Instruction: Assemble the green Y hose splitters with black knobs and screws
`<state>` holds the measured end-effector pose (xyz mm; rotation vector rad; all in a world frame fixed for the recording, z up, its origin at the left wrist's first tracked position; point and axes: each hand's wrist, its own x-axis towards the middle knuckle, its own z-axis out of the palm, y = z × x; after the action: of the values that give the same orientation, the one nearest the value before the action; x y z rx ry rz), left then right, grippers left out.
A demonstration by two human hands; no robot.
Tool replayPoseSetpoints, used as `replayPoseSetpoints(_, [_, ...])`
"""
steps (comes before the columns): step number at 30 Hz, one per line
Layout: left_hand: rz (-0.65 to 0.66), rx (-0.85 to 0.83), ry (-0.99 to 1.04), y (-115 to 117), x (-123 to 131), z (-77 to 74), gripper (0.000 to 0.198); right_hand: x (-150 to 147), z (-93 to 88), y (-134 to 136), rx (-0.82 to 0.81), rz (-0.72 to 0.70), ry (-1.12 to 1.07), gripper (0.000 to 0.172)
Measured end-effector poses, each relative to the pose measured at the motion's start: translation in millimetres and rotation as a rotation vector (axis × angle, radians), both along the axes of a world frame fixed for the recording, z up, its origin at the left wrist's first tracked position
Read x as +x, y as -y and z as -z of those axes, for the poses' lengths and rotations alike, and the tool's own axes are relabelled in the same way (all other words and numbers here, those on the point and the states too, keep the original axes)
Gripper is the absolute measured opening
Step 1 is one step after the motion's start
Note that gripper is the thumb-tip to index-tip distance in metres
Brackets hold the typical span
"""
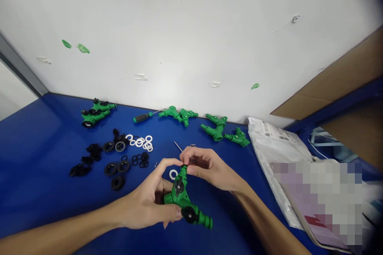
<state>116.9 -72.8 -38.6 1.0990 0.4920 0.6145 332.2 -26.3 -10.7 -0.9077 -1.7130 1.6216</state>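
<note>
With the green splitter (184,201) gripped by the left hand (146,204), the dark ring (184,165) pinched at its end by the right hand (211,167) could be twisted by uneven pushing.

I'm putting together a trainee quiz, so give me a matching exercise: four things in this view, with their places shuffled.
1. Nearest green fitting
2. Screwdriver
3. White ring cluster
4. Plastic bag

A. Beside black washers
B. Right side of the table
C. In the left hand
D. At the back, near the wall

Pairs: 1-C, 2-D, 3-A, 4-B
</note>
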Motion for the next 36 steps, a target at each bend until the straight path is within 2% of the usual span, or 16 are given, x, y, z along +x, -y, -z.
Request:
replayPoseSetpoints(3, [0.039,-0.043,0.043,2.0,0.6,1.7,0.075,5.1,-7.3,0.4,-0.020,-0.105,0.007,0.037])
replayPoseSetpoints(5, [0.056,-0.066,0.054,2.4,0.7,2.8,0.075,7.0,-10.0,0.9,-0.006,-0.128,0.032,0.036])
replayPoseSetpoints(13, [0.008,-0.134,0.096,2.2,1.3,6.6,0.075,9.1,-6.1,0.7,0.093,-0.119,0.158,0.038])
replayPoseSetpoints(18, [0.050,-0.152,0.109,-1.9,-0.4,8.2,0.076,7.5,-7.8,4.4,0.152,-0.092,0.250,0.033])
replayPoseSetpoints(25, [0.093,-0.065,0.035,-9.3,-7.2,4.1,0.074,2.3,-4.7,3.0,0.074,-0.010,0.099,0.033])
replayPoseSetpoints(31, [0.125,-0.050,0.080,-5.9,-4.7,7.4,0.064,3.8,-8.0,1.3,0.041,-0.119,0.054,0.028])
replayPoseSetpoints(36, [0.143,-0.080,0.093,-4.7,-4.2,5.1,0.063,3.5,-14.1,0.7,-0.076,-0.213,0.028,0.029])
